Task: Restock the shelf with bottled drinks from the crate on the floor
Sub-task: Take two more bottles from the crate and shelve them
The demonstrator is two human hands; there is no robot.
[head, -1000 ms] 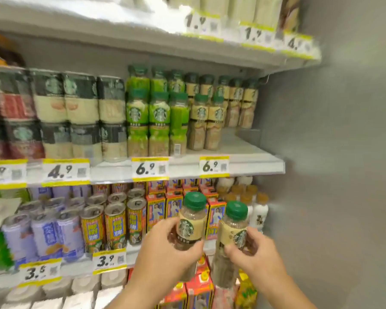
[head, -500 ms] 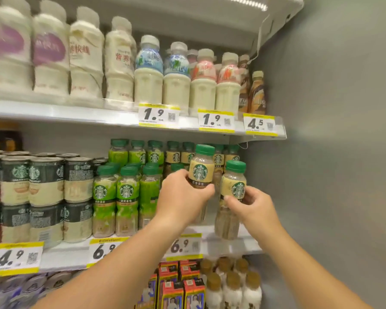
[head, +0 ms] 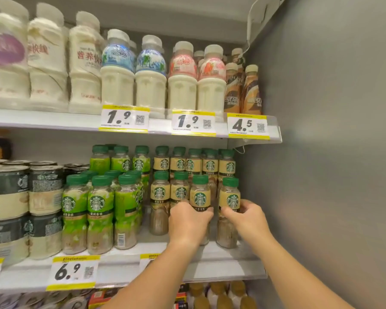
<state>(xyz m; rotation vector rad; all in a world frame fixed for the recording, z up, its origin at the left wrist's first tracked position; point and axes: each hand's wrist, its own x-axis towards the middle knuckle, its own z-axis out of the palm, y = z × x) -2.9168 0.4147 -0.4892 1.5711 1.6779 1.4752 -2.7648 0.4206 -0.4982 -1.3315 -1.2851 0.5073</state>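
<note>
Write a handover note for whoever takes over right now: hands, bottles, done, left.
Left hand: closed around a tan-label bottle, which stands on the middle shelf.
Right hand: closed around a second tan-label bottle at the right end of the shelf's front row, near the grey side wall.
Done: both bottles look set down in line with the other tan-label bottles.
Left: let go of both, check that the labels face front, fetch more. The crate is out of view.
</note>
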